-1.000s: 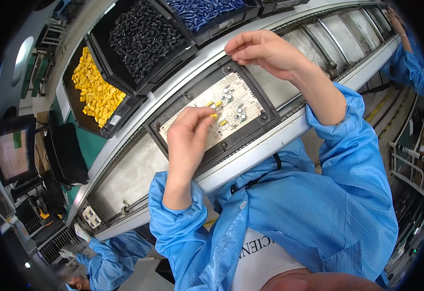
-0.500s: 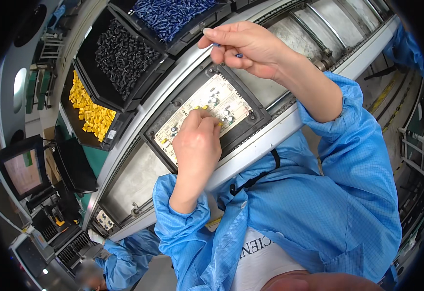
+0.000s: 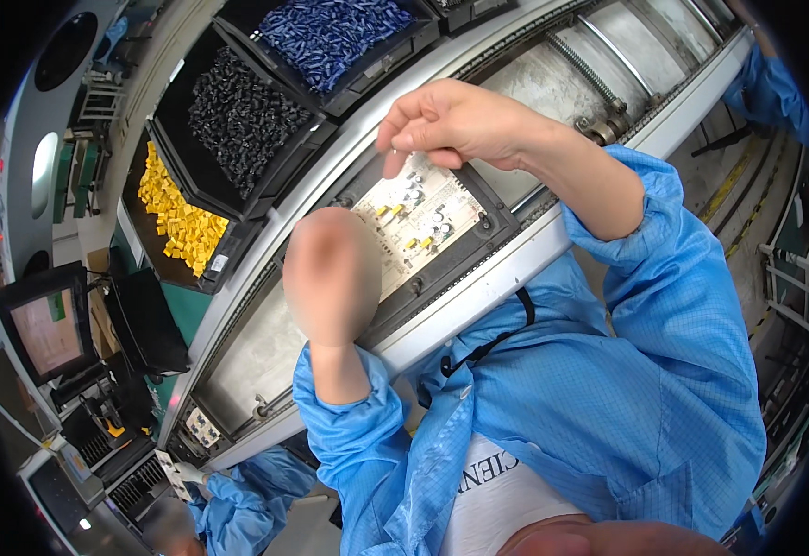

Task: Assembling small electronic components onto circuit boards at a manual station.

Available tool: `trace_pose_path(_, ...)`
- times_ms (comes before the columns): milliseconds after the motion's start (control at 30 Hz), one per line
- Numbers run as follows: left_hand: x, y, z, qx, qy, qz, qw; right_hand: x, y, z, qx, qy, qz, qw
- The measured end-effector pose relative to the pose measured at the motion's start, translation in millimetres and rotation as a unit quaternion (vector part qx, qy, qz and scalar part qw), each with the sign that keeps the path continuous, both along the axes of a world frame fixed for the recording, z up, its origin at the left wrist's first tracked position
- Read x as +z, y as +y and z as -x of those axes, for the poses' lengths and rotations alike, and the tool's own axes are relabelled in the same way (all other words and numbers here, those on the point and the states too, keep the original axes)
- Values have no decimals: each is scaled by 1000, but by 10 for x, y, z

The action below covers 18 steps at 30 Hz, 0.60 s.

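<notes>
A pale circuit board (image 3: 402, 258) lies in a black carrier frame (image 3: 495, 221) on the conveyor in front of me. Yellow block parts and small round parts stand on its surface. Over its far edge, my right hand (image 3: 451, 125) has thumb and fingertips pinched together. A thin pale lead shows at the fingertips, apparently of a small electronic component whose body is hidden. My left hand (image 3: 332, 278) is over the board's left end, hiding that part. It is smeared, so its fingers cannot be read.
Beyond the conveyor rail are bins of yellow parts (image 3: 177, 222), black parts (image 3: 242, 120) and blue parts (image 3: 335, 37). A monitor (image 3: 48, 322) stands at the left. At lower left, another person's blue sleeve (image 3: 251, 496) shows beside a second board (image 3: 202, 428).
My left hand has drawn back leftward from the board's middle, uncovering yellow parts there. The right hand has come down toward the board; blue parts seen in its fingers before are now hidden.
</notes>
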<state>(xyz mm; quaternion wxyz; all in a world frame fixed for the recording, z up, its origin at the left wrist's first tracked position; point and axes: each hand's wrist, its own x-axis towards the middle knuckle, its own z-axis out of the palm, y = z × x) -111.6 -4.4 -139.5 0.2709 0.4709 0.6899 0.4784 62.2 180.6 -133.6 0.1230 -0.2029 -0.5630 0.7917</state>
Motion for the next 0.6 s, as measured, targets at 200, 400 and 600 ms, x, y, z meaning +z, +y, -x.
trace_pose_path(200,-71,-110,560,18,-340,-19,940,-26,-48,-69,17,-26,0,1000)
trace_pose_path(400,65,-106,448,-4,-347,-3,938,-79,-147,-98,-34,-61,-42,997)
trace_pose_path(600,23,-173,541,19,-342,13,939,-91,-222,-222,-43,-90,9,995)
